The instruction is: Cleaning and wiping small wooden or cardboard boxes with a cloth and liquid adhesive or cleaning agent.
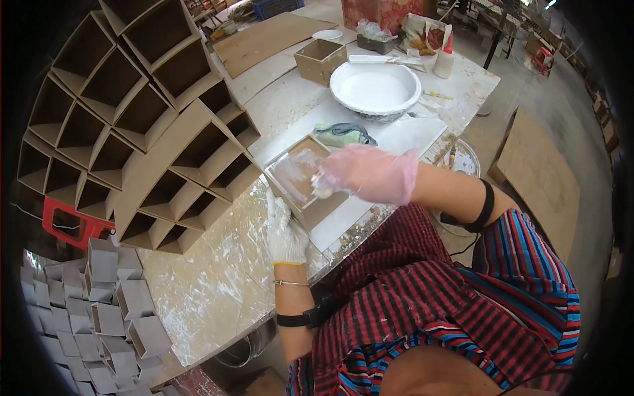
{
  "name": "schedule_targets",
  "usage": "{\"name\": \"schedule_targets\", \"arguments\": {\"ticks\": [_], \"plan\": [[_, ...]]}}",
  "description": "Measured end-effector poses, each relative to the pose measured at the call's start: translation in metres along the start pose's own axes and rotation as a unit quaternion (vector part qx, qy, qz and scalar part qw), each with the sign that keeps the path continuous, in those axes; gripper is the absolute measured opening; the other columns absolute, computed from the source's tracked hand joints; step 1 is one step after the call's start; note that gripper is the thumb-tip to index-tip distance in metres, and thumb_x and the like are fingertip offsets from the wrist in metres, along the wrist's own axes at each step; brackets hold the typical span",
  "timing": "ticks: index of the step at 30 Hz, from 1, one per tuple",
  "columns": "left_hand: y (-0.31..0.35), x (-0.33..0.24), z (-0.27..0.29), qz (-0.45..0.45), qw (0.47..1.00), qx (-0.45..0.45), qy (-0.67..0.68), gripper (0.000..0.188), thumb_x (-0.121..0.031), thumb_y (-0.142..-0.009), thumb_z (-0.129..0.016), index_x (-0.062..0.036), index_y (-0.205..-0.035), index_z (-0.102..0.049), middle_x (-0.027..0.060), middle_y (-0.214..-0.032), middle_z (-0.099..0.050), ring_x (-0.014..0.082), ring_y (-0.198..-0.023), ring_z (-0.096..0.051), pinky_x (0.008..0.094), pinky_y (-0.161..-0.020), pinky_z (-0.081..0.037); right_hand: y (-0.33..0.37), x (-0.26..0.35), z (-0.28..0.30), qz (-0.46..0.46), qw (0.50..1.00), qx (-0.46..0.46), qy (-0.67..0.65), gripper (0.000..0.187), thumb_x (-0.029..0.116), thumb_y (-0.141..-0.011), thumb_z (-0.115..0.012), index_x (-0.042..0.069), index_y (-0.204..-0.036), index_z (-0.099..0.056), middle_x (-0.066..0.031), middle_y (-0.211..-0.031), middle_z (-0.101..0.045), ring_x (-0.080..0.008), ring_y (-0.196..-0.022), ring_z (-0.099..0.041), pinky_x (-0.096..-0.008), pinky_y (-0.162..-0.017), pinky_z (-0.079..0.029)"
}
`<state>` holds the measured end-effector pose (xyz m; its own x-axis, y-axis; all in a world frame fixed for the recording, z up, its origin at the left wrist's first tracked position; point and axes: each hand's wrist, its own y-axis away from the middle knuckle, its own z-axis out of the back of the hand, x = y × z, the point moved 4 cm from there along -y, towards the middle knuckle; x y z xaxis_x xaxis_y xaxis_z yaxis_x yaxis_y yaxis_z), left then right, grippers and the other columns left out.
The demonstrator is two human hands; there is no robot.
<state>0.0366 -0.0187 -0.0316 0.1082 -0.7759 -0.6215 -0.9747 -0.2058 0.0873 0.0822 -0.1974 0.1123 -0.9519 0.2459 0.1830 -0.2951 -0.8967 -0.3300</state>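
A small brown wooden box (319, 210) stands on the near part of the table, with white smears on its upper face. My left hand (286, 232), in a white knit glove, holds the box by its left side, fingers along the edge. Over the upper face is my right hand (370, 173), in a thin pink glove, its fingers closed round a whitish wad (322, 186) pressed to the surface. Just beyond the box lies a crumpled green and grey cloth (345, 134). A white basin (375, 84) of white liquid stands farther back, a flat brush (386, 61) across its far rim.
Open brown boxes (188, 148) are stacked high at the left; many grey boxes (105, 320) are piled below them, near a red plastic stool (74, 223). Another brown box (320, 61) and a red-capped bottle (444, 61) stand at the back. A bucket (466, 158) is beside the table's right edge.
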Motion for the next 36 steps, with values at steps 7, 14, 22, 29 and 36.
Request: {"name": "schedule_targets", "arguments": {"ticks": [7,14,22,29,36], "plan": [[0.004,-0.005,-0.015,-0.007,1.0,0.013,0.004,0.047,-0.02,-0.097,-0.048,-0.0115,-0.141,-0.036,0.0064,-0.138,-0.046,0.0247,-0.122,-0.048,0.0385,-0.103,-0.042,0.032,-0.036,0.013,-0.074,0.997,-0.036,0.009,0.021,0.004,-0.082,-0.057,0.007,-0.102,-0.061,-0.0147,-0.092,-0.059,-0.0335,-0.089,-0.058,-0.0409,-0.078,-0.047],[0.004,-0.005,-0.012,-0.015,1.0,0.013,0.005,0.048,-0.02,-0.095,-0.051,-0.0109,-0.14,-0.038,0.0068,-0.137,-0.047,0.0247,-0.121,-0.049,0.0392,-0.1,-0.045,0.029,-0.055,0.009,-0.161,0.977,-0.092,-0.104,0.029,-0.005,-0.074,-0.056,0.004,-0.101,-0.061,-0.0171,-0.097,-0.06,-0.0361,-0.093,-0.058,-0.0423,-0.082,-0.046],[0.003,-0.003,-0.007,-0.016,1.0,-0.017,0.005,0.045,-0.024,-0.096,-0.051,-0.0108,-0.137,-0.042,0.009,-0.134,-0.049,0.0261,-0.116,-0.052,0.0394,-0.098,-0.047,0.036,-0.021,0.015,-0.226,0.969,0.02,-0.099,0.029,-0.004,-0.074,-0.056,0.003,-0.102,-0.061,-0.019,-0.101,-0.06,-0.036,-0.098,-0.057,-0.0429,-0.083,-0.046],[-0.002,0.001,0.003,-0.013,1.0,0.016,0.005,0.047,-0.024,-0.093,-0.056,-0.0093,-0.135,-0.042,0.0103,-0.127,-0.052,0.0252,-0.111,-0.054,0.0395,-0.094,-0.049,-0.019,0.022,0.0,-0.019,0.997,-0.072,-0.013,0.027,0.005,-0.076,-0.062,0.004,-0.102,-0.062,-0.0145,-0.093,-0.058,-0.0336,-0.092,-0.056,-0.0402,-0.083,-0.045],[0.002,-0.004,-0.009,-0.031,0.999,0.021,-0.011,0.052,-0.021,-0.092,-0.057,-0.0101,-0.138,-0.036,0.0103,-0.119,-0.055,0.022,-0.103,-0.058,0.0388,-0.091,-0.052,-0.021,0.015,-0.001,-0.007,0.991,-0.066,-0.119,0.029,0.008,-0.075,-0.066,0.008,-0.104,-0.064,-0.0138,-0.098,-0.059,-0.0344,-0.098,-0.056,-0.0409,-0.088,-0.044]]}}
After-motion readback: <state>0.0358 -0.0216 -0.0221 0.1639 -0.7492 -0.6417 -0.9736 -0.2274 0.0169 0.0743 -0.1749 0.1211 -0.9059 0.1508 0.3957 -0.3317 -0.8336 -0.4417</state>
